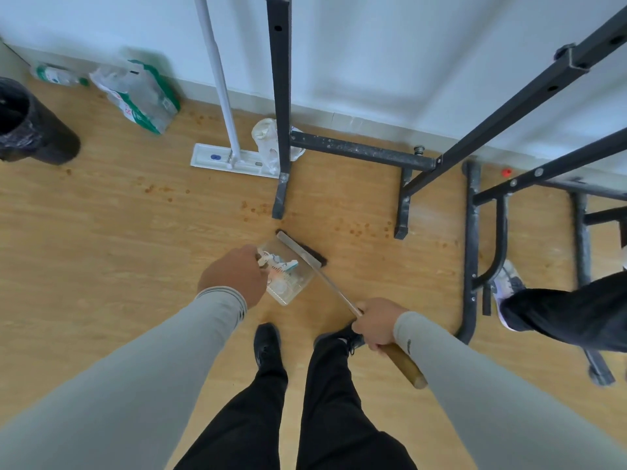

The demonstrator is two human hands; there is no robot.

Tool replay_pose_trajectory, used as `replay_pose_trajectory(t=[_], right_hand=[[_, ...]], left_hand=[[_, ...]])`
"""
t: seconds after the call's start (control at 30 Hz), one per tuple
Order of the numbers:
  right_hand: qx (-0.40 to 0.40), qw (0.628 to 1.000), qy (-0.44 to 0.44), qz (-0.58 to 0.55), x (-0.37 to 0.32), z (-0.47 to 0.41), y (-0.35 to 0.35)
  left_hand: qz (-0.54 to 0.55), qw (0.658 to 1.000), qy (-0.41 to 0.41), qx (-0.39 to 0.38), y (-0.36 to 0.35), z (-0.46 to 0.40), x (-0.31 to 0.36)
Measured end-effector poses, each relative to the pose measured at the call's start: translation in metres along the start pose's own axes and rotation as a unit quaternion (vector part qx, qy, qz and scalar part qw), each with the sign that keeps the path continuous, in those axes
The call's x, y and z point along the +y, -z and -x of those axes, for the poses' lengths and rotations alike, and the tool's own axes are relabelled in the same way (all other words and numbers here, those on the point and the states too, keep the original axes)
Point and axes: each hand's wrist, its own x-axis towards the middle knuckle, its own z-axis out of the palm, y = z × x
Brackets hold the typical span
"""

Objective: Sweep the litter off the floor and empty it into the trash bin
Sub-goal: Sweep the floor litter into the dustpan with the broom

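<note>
The left hand (234, 274) is gripping a clear plastic dustpan (286, 278) of wrappers low to the wooden floor (135, 232) while the right hand (375, 323), closed round a wooden-handled black-bristled broom (305, 254), is pressing bristles against its lip at twelve o'clock, probably so litter enters; black round trash bin (30, 127) waiting at ten o'clock.

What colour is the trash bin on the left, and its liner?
The trash bin is black with a dark, glossy black liner, seen in the head view at the far left edge.
</note>
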Motion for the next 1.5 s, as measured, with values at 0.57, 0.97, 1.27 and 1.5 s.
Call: replay_pose_trajectory(t=[0.57, 0.97, 1.27, 1.5], right_hand=[[0.049, 0.986, -0.009, 0.156, 0.002, -0.02, -0.016], [0.061, 0.998, -0.002, -0.008, 0.057, 0.035, 0.066], [0.023, 0.986, -0.038, 0.163, 0.012, -0.023, -0.001], [0.003, 0.999, -0.009, -0.042, 0.081, 0.036, -0.002]], left_hand=[[-0.004, 0.997, -0.022, 0.076, -0.016, 0.021, -0.011], [0.012, 0.997, -0.034, 0.075, -0.011, 0.015, -0.011], [-0.006, 0.998, -0.021, 0.066, -0.009, 0.012, -0.011], [-0.016, 0.999, -0.039, 0.008, 0.001, 0.02, -0.013]])
